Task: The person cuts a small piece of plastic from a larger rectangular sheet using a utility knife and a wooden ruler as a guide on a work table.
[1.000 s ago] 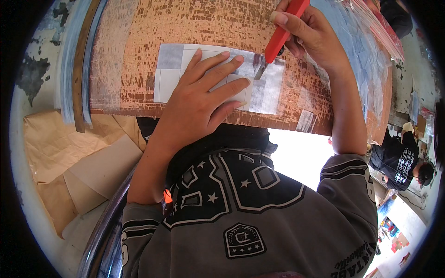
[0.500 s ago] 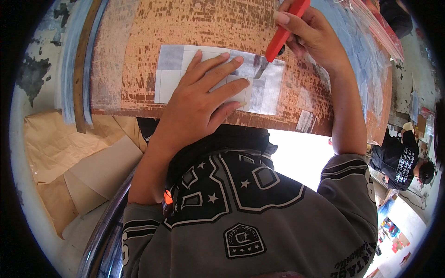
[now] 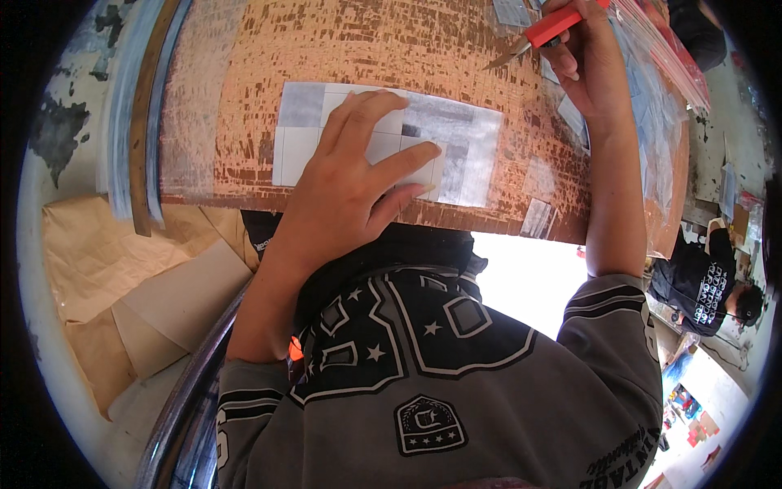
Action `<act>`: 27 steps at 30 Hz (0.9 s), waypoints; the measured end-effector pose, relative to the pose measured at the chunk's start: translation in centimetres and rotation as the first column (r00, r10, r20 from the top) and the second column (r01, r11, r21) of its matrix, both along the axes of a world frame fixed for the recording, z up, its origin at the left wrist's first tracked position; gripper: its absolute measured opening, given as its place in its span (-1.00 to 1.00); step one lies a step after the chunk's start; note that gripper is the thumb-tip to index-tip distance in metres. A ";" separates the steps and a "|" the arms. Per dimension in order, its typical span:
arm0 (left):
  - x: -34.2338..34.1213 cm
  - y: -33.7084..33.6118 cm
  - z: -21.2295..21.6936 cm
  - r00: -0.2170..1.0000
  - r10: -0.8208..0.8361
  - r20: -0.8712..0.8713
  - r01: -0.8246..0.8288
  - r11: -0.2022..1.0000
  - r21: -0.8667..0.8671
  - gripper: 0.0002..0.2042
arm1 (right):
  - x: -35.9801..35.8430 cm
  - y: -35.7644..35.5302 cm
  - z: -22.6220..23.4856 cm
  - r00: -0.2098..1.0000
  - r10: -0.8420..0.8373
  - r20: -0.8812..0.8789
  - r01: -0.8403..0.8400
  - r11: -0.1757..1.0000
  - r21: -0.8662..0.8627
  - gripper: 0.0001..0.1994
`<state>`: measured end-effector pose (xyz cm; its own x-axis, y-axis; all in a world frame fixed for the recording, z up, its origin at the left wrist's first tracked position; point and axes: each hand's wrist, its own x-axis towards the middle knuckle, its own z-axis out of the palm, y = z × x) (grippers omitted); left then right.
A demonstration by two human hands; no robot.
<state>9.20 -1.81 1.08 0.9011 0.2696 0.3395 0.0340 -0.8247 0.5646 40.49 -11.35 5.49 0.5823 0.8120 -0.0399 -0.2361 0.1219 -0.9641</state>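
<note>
My left hand (image 3: 346,167) is spread with bent fingers over a white paper piece marked with lines (image 3: 301,151). Under that paper lies a shiny silvery sheet (image 3: 476,155), showing at the right and upper left. Up and to the right, my right hand (image 3: 590,77) is closed around a red utility knife (image 3: 550,28). Its blade points left and down, above the scored board and apart from the sheet. Part of the knife's handle is hidden by the fingers.
The work board (image 3: 269,49) is worn and scored brown. Clear plastic film (image 3: 652,122) is heaped along its right side, and a small clear scrap (image 3: 536,216) lies near the front edge. A wooden strip (image 3: 147,122) runs along the left. Brown paper (image 3: 114,261) lies below; a person in black (image 3: 700,281) is at far right.
My right hand has moved the knife up and right, off the silvery sheet, and its blade has turned leftward. My left fingers have bent more while staying over the paper.
</note>
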 end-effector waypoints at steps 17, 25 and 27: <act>0.0 0.0 0.4 1.000 0.007 -0.017 -0.006 1.000 0.013 -0.61 | -4.5 0.7 -0.9 0.911 0.262 0.318 -0.209 0.959 -0.191 -0.65; 0.0 0.0 0.2 1.000 0.000 -0.004 0.000 1.000 -0.023 -0.62 | -5.3 0.9 -0.6 0.892 0.337 0.301 -0.287 0.937 -0.199 -0.62; 0.0 0.0 0.3 1.000 0.002 -0.004 -0.002 1.000 -0.016 -0.62 | -5.2 0.9 -0.8 0.888 0.343 0.306 -0.290 0.934 -0.206 -0.63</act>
<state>9.19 -1.79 1.36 0.9021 0.2766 0.3311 0.0380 -0.8155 0.5775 35.33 -10.42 4.73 0.2955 0.9550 -0.0263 0.0986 -0.0578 -0.9934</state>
